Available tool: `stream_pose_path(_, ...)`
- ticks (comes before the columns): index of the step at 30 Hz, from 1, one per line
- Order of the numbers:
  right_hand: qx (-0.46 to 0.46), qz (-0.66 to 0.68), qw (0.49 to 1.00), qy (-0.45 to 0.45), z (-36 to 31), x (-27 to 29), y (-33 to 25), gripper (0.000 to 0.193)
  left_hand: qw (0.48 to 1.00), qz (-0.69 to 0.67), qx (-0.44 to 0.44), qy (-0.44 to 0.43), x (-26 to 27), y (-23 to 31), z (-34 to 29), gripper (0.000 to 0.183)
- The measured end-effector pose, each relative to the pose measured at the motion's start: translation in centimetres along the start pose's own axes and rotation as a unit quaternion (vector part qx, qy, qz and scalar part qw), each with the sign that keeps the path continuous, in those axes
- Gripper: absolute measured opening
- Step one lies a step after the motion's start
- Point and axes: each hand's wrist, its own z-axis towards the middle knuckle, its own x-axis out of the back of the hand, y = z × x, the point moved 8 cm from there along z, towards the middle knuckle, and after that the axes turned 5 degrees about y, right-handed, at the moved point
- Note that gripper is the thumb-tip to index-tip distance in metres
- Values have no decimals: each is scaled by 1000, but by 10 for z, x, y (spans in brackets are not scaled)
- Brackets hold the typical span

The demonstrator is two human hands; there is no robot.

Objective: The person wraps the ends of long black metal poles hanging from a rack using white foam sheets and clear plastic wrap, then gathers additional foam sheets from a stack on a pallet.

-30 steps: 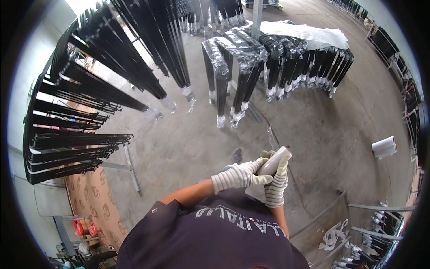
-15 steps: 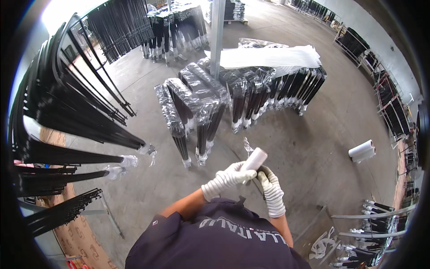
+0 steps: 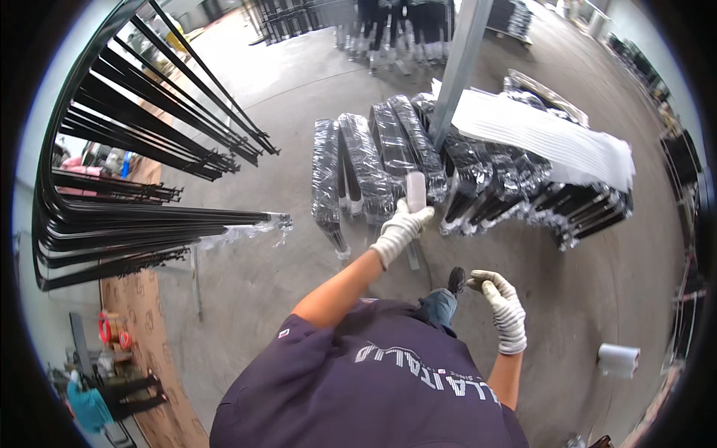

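In the white-gloved fingers of my left hand (image 3: 403, 230) is a small roll of clear stretch film (image 3: 416, 192), standing upright. The hand is closed round its lower part, reaching forward toward black metal frames (image 3: 367, 160) bundled in shiny clear film. My right hand (image 3: 502, 306), also gloved, is apart from the roll, lower and to the right. Its fingers are loosely bent, thumb away from them, and nothing shows in it. To the left hang black bent tube frames (image 3: 149, 224), some with film around their ends (image 3: 254, 229).
A grey metal post (image 3: 457, 82) rises among the wrapped frames. White foam sheets (image 3: 541, 131) cover those at right. A larger white roll (image 3: 619, 359) lies on the concrete floor at right. Far lower left, a person in a teal top (image 3: 93, 407) is near brown patterned sheeting (image 3: 142, 328).
My hands have come apart: the left has gone forward with the roll, while the right has let go and moved right. The view has turned, and my foot now shows.
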Motion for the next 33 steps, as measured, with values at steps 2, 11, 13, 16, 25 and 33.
stream_pose_path(2, -24, -45, 998, -39, 31, 18, -18, 21, 986, 82, -20, 142, 16, 1, 46, 72)
stream_pose_path(11, -5, -65, 994, -84, 162, 151, -67, 23, 884, 253, 8, 392, 4, 52, 122, 74)
stream_pose_path(13, -10, -57, 994, -97, 187, 171, -68, 21, 865, 285, 1, 413, 10, 51, 129, 76)
stream_pose_path(16, -10, -63, 990, -125, 227, 186, -73, 20, 875, 288, 103, 377, -14, 79, 107, 89)
stream_pose_path(25, 138, -332, 933, 25, 331, 201, -91, 28, 782, 312, -373, 390, -119, 164, 53, 23)
stream_pose_path(33, 222, -576, 786, 19, 429, 169, -47, 53, 929, 186, -293, 128, -203, 128, 120, 15)
